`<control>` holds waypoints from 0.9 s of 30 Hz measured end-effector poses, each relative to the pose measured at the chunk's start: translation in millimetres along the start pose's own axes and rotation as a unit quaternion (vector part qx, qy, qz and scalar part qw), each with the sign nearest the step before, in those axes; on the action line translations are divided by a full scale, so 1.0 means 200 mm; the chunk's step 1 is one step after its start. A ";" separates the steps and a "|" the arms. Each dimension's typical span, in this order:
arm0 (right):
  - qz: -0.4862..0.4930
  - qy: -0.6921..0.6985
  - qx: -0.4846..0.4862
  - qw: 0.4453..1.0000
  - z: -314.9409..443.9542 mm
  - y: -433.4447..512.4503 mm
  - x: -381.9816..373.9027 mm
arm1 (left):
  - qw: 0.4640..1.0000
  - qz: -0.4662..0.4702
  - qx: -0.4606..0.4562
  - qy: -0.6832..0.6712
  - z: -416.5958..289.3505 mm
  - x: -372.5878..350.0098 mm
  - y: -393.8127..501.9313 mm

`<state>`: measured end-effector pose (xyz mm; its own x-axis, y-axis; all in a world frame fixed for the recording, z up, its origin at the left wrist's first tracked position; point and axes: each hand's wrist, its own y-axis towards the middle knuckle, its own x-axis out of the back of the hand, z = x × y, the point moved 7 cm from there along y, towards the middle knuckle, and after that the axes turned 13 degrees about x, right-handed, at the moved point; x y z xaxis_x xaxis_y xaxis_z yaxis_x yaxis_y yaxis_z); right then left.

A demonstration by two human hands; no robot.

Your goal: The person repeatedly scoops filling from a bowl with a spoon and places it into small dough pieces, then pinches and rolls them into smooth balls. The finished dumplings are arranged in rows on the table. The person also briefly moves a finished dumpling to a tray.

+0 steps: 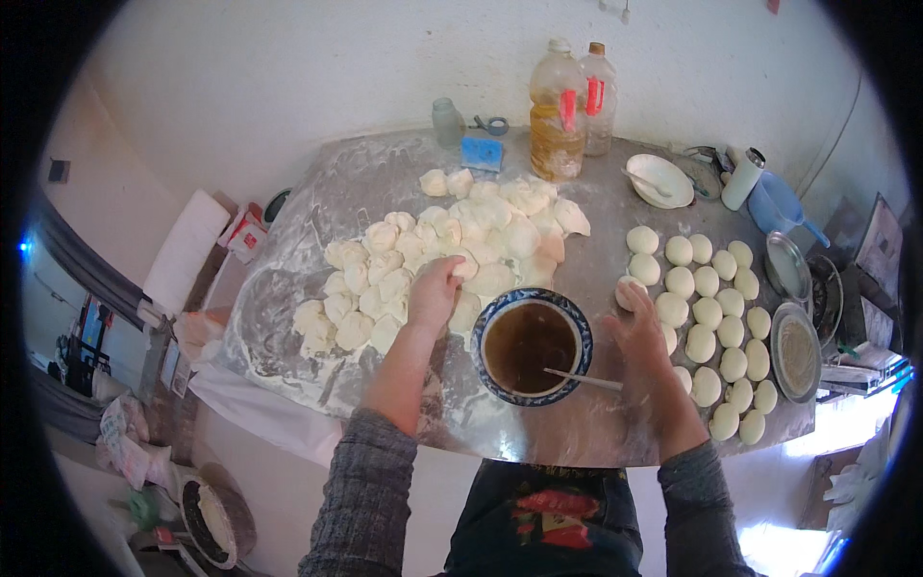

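Observation:
My left hand (434, 294) reaches into a floured spread of rough dough pieces (380, 288), its fingertips pinching one dough piece (467, 267). To the right, my right hand (640, 326) rests its fingers on a smooth dough ball (630, 291) on the tabletop, the thumb held apart from it. Several rows of similar round dough balls (699, 343) lie just beyond that hand. Between my hands stands a blue-patterned bowl (484, 379) of brown liquid. A light-coloured utensil handle (588, 379) leans out over the bowl's right rim.
Two large plastic bottles (557, 119) stand at the back, near a glass jar (448, 122) and a blue box (482, 154). At the right are a white bowl (660, 177), a flask (743, 179), a blue ladle (775, 202) and metal dishes (796, 352). The table's front edge (548, 461) is near my body.

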<state>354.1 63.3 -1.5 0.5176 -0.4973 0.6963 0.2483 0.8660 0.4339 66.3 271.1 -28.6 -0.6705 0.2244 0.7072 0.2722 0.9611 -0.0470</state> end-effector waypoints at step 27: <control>-0.050 0.312 0.015 0.949 0.95 -0.27 -0.19 | 0.628 0.059 0.137 -0.764 -0.33 -0.15 -1.05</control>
<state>165.8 25.6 56.9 0.8789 -0.4412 0.1814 0.3029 0.8099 0.5022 73.8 52.5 6.4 -0.5926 -0.0110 -0.8054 0.3945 0.8678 -0.3021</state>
